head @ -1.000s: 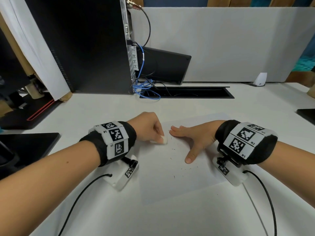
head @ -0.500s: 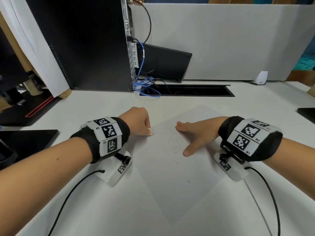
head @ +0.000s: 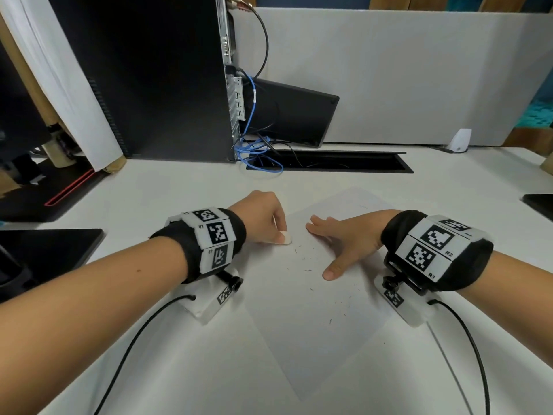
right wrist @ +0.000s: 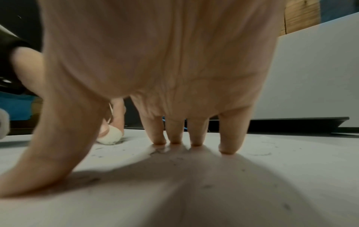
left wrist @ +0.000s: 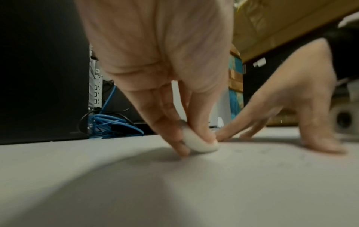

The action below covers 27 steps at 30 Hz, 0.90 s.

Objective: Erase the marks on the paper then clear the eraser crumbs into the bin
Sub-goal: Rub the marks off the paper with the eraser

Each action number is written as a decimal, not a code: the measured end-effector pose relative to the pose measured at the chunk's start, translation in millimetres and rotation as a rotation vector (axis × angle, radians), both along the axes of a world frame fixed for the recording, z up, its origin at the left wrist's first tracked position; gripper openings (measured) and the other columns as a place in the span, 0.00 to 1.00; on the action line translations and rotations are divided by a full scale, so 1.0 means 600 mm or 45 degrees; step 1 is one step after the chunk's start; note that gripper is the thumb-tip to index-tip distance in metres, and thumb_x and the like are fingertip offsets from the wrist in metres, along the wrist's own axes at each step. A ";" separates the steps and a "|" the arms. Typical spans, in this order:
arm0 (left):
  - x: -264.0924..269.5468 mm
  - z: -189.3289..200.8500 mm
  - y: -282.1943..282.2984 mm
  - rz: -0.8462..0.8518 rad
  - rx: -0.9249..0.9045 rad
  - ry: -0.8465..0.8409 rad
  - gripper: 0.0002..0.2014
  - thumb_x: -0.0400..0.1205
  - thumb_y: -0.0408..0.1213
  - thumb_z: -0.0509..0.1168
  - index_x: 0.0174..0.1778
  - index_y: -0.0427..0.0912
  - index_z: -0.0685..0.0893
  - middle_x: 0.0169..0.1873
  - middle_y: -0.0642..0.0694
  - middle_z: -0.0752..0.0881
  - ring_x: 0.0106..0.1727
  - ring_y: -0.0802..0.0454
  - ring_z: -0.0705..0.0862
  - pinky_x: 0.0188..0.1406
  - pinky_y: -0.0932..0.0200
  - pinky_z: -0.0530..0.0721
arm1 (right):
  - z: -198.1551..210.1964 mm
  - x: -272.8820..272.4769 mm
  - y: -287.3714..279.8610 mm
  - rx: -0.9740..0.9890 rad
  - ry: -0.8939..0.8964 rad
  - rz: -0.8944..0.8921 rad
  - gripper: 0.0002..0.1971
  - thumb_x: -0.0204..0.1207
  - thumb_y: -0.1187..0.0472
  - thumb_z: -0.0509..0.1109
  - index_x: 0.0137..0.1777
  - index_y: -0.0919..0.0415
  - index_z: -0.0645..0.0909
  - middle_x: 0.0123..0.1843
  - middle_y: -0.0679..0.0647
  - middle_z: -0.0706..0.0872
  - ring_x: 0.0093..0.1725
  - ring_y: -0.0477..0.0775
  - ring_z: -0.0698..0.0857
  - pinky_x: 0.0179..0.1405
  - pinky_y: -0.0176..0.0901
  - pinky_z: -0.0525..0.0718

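Paper: a plain white sheet (head: pixel 314 310) lying flat on the white desk (head: pixel 149 369), turned at an angle so one corner points back toward me; it is barely set off from the desk by a slightly greyer tone.
Crumbs: thin dark eraser crumbs (head: pixel 308 270) are scattered over the middle of the sheet, thickest between my two hands and thinning out toward the near right part of it.
Marks: in the right wrist view I see a faint outline (right wrist: pixel 260 153) on the sheet just beyond my little finger; whether it is pencil I cannot tell.
Eraser: a small, rounded white eraser (head: pixel 284 237), its end pressed down at the sheet's left edge.
Left hand: my left hand (head: pixel 258 215) pinches the eraser between thumb and curled fingers (left wrist: pixel 170 122), knuckles up, fingertips down at the surface.
Right hand: my right hand (head: pixel 348 235) lies spread on the upper part of the sheet, holding nothing; the four fingertips (right wrist: pixel 196 138) and the thumb, splayed toward me, press the paper.
Spacing: the eraser is near my right fingertips but apart from them.
Behind: a black computer tower (head: pixel 143 76) with a blue cable (head: pixel 257 151), and a grey partition (head: pixel 404 70).
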<state>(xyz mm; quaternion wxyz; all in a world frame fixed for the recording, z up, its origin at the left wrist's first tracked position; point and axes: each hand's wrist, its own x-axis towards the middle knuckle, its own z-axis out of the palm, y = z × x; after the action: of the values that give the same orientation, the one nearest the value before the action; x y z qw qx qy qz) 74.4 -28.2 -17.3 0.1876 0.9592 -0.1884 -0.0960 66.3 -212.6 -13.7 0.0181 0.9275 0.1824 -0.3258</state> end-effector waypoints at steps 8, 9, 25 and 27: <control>-0.024 -0.001 0.003 -0.231 0.001 0.208 0.08 0.71 0.42 0.77 0.43 0.45 0.92 0.18 0.62 0.82 0.20 0.69 0.77 0.29 0.76 0.75 | -0.003 0.003 -0.003 0.054 0.013 -0.014 0.53 0.70 0.42 0.72 0.83 0.50 0.37 0.84 0.42 0.36 0.84 0.46 0.40 0.84 0.52 0.45; -0.017 0.003 0.005 -0.193 -0.016 0.185 0.09 0.71 0.40 0.77 0.45 0.45 0.92 0.20 0.62 0.82 0.20 0.69 0.77 0.30 0.76 0.76 | -0.001 0.002 -0.003 0.072 0.008 -0.016 0.53 0.70 0.42 0.73 0.83 0.50 0.38 0.85 0.42 0.38 0.84 0.46 0.42 0.84 0.50 0.47; 0.013 -0.009 -0.008 -0.121 0.103 0.258 0.41 0.71 0.44 0.76 0.77 0.45 0.63 0.73 0.51 0.70 0.74 0.51 0.70 0.75 0.57 0.66 | 0.003 0.025 -0.016 0.431 -0.494 -0.081 0.06 0.75 0.58 0.70 0.48 0.59 0.82 0.32 0.45 0.80 0.34 0.47 0.78 0.36 0.32 0.74; 0.009 -0.013 -0.007 -0.190 0.297 0.263 0.46 0.72 0.53 0.74 0.81 0.48 0.56 0.80 0.55 0.59 0.80 0.53 0.61 0.80 0.53 0.58 | 0.002 0.027 -0.020 0.422 -0.452 -0.096 0.09 0.76 0.55 0.68 0.53 0.58 0.81 0.31 0.44 0.80 0.33 0.44 0.78 0.39 0.38 0.76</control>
<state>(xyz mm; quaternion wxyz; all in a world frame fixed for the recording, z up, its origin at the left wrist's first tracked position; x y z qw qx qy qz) 79.6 -32.2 -25.3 0.0856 0.9428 -0.2265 -0.2291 82.2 -224.4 -12.8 -0.1146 0.9666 0.1927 -0.1240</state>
